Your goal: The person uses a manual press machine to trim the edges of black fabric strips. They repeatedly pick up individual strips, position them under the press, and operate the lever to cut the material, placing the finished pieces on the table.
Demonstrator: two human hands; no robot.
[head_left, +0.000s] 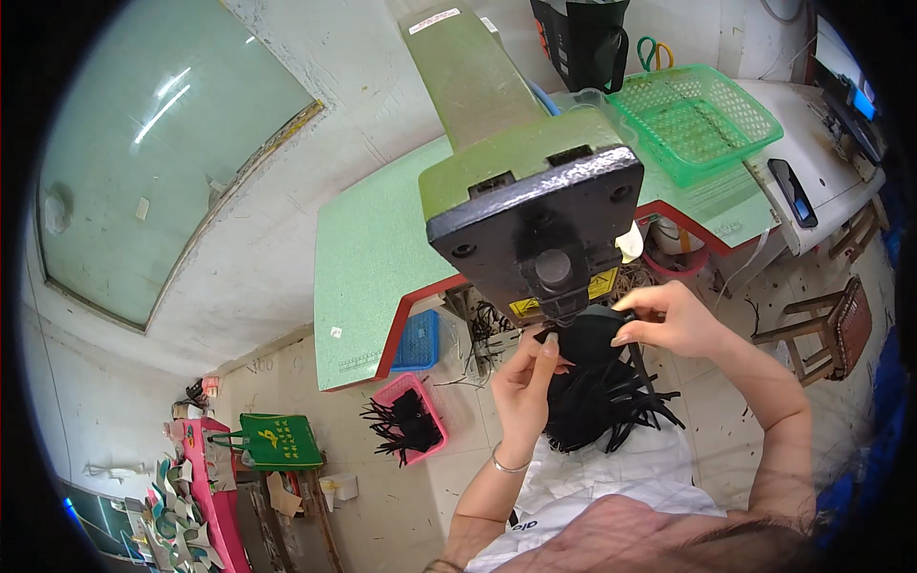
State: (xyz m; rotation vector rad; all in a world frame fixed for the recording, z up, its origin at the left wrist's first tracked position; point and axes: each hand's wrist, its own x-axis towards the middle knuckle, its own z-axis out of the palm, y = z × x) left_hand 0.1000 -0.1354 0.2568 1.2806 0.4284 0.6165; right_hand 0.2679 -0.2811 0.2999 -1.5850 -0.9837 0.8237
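A rounded black fabric piece (592, 337) is held between both hands just under the head of a green and black machine (535, 224). My left hand (525, 382) pinches its left edge between thumb and fingers, close to the machine's lower tip. With thumb and forefinger closed, my right hand (680, 325) grips the opposite edge. Below the hands, a heap of black pieces with strap-like ends (597, 406) lies on my lap over white clothing. Part of the fabric's left edge is hidden behind my left fingers and the machine.
The green tabletop (368, 258) has a red edge and a cutout around the machine. A green basket (702, 119) and a phone (793, 193) are at the right. Lower left, a pink basket (415, 415) holds black strapped pieces. A wooden chair (831, 325) stands right.
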